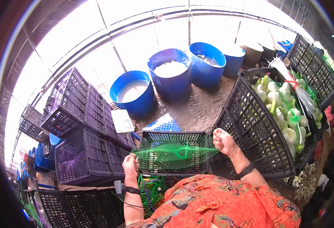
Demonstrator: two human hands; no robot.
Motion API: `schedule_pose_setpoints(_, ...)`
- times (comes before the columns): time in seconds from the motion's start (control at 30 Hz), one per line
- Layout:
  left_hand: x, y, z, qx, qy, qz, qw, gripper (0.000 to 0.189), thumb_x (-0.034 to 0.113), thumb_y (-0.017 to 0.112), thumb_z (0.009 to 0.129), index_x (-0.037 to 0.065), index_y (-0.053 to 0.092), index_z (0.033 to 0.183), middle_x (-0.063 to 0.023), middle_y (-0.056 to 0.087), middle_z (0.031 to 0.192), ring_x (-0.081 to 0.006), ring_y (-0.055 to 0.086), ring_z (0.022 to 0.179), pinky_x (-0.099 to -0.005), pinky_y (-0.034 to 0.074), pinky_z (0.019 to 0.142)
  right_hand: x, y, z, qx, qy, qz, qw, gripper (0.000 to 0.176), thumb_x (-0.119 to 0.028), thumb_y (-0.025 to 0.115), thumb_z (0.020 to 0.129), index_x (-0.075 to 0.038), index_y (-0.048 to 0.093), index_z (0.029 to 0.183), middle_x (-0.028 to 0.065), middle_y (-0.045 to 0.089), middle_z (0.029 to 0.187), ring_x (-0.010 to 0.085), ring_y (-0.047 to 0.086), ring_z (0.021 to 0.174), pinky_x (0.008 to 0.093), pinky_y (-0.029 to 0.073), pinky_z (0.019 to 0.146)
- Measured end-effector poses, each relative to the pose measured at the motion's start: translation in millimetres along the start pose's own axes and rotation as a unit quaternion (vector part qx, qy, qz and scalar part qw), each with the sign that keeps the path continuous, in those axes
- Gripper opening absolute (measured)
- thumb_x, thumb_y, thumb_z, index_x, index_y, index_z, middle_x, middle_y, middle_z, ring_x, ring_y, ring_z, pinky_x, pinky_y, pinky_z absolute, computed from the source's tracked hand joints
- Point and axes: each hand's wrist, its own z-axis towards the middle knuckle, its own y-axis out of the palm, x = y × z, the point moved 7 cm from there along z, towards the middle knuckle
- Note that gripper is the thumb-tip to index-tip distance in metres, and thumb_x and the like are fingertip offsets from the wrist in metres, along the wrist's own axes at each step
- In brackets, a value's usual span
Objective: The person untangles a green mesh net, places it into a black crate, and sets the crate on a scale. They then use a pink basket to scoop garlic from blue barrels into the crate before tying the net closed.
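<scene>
- Head view: the left hand point(131, 164) is closed around one end of a green net point(174, 152), fingers curled tight on the gathered mesh
- The right hand point(224, 141) is clenched in a fist on the net's other end, held a little higher than the left
- The net is stretched taut between the two hands, bunched at each grip and widest in the middle
- It hangs just in front of a small black crate point(173, 135), across its near wall
- To the right stands a large black crate point(250, 129) tilted toward the person, holding white bulbs point(275, 98) with green stalks
- Blue barrels point(170, 74) stand beyond; purple crates point(83, 114) are stacked to the left
</scene>
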Motion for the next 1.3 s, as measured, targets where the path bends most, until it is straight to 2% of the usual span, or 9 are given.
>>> schedule_pose_setpoints(0.2, -46, -51, 85, 0.1, -0.18, -0.317, 0.926, 0.051, 0.051, 0.036, 0.095, 0.012, 0.057, 0.07, 0.0006, 0.054, 0.052, -0.0168, 0.052, 0.044, -0.031, 0.048, 0.045, 44, 1, -18, -0.139, 0.035, -0.633, 0.761, 0.022, -0.018, 0.07, 0.082, -0.005, 0.07, 0.099, -0.0003, 0.067, 0.079, 0.0051, 0.057, 0.073, 0.022, 0.047, 0.07)
schedule_pose_setpoints(0.37, 4, -7, 58, 0.01, -0.091, 0.166, 0.982, 0.035, 0.042, 0.06, 0.086, 0.013, 0.055, 0.068, 0.009, 0.029, 0.048, -0.0048, 0.023, 0.035, -0.0235, 0.018, 0.034, 23, -87, 13, 0.079, 0.04, -0.207, 0.974, 0.017, -0.019, 0.056, 0.092, -0.005, 0.063, 0.095, -0.0045, 0.049, 0.058, 0.0033, 0.035, 0.043, 0.0202, 0.026, 0.038)
schedule_pose_setpoints(0.63, -10, 13, 76, -0.274, -0.261, 0.188, 0.907, 0.017, 0.024, 0.063, 0.087, 0.007, 0.062, 0.087, 0.0096, 0.043, 0.055, -0.0033, 0.033, 0.041, -0.0197, 0.024, 0.038, 28, -192, 58, 0.33, -0.004, -0.104, 0.938, 0.026, -0.033, 0.051, 0.095, -0.009, 0.056, 0.088, -0.0074, 0.027, 0.048, 0.0054, 0.022, 0.035, 0.0231, 0.017, 0.034)
schedule_pose_setpoints(0.9, -17, 23, 204, 0.063, -0.097, 0.196, 0.974, 0.047, 0.048, 0.054, 0.089, 0.007, 0.064, 0.067, 0.0081, 0.029, 0.044, -0.0051, 0.025, 0.034, -0.0232, 0.019, 0.034, 56, -218, 129, 0.46, -0.05, -0.117, 0.879, 0.026, -0.038, 0.058, 0.091, -0.014, 0.06, 0.083, -0.009, 0.026, 0.046, 0.0042, 0.022, 0.033, 0.0231, 0.016, 0.033)
schedule_pose_setpoints(1.07, -23, 61, 261, 0.044, 0.135, 0.458, 0.877, 0.049, 0.049, 0.055, 0.084, 0.005, 0.07, 0.068, -0.0038, 0.057, 0.054, -0.0151, 0.05, 0.051, -0.0326, 0.037, 0.052, 57, -238, 150, 0.51, -0.064, -0.125, 0.849, 0.027, -0.038, 0.058, 0.091, -0.014, 0.061, 0.08, -0.007, 0.029, 0.047, 0.0062, 0.024, 0.035, 0.0258, 0.018, 0.034)
schedule_pose_setpoints(1.2, -58, 40, 269, -0.03, 0.095, 0.679, 0.727, 0.044, 0.046, 0.054, 0.081, 0.009, 0.066, 0.063, -0.0169, 0.061, 0.062, -0.0294, 0.061, 0.058, -0.0405, 0.045, 0.057, 71, -306, 145, 0.547, -0.067, -0.252, 0.796, 0.029, -0.033, 0.066, 0.085, -0.011, 0.062, 0.067, -0.0046, 0.038, 0.051, 0.0083, 0.028, 0.041, 0.0279, 0.021, 0.038)
schedule_pose_setpoints(1.23, -108, 16, 296, -0.127, 0.259, 0.829, 0.479, 0.044, 0.046, 0.056, 0.078, 0.004, 0.067, 0.07, -0.0206, 0.061, 0.066, -0.0331, 0.062, 0.06, -0.0428, 0.046, 0.059, 80, -305, 145, 0.531, -0.005, -0.25, 0.81, 0.029, -0.034, 0.068, 0.084, -0.011, 0.061, 0.067, -0.0051, 0.037, 0.051, 0.0081, 0.027, 0.041, 0.0273, 0.02, 0.038)
schedule_pose_setpoints(1.27, -91, 28, 273, -0.126, 0.259, 0.83, 0.477, 0.044, 0.046, 0.056, 0.078, 0.004, 0.067, 0.07, -0.0206, 0.061, 0.066, -0.0331, 0.062, 0.06, -0.0428, 0.046, 0.059, 89, -299, 141, 0.513, 0.056, -0.247, 0.82, 0.03, -0.035, 0.069, 0.083, -0.011, 0.06, 0.068, -0.0056, 0.036, 0.051, 0.0079, 0.027, 0.04, 0.0267, 0.019, 0.038)
schedule_pose_setpoints(1.3, -77, 12, 255, -0.049, 0.041, 0.685, 0.726, 0.046, 0.049, 0.06, 0.079, 0.005, 0.062, 0.07, -0.0095, 0.052, 0.056, -0.0241, 0.05, 0.047, -0.0364, 0.036, 0.046, 96, -291, 134, 0.464, 0.1, -0.231, 0.849, 0.042, -0.047, 0.068, 0.081, -0.011, 0.054, 0.066, -0.0069, 0.03, 0.05, 0.007, 0.024, 0.039, 0.0253, 0.017, 0.038)
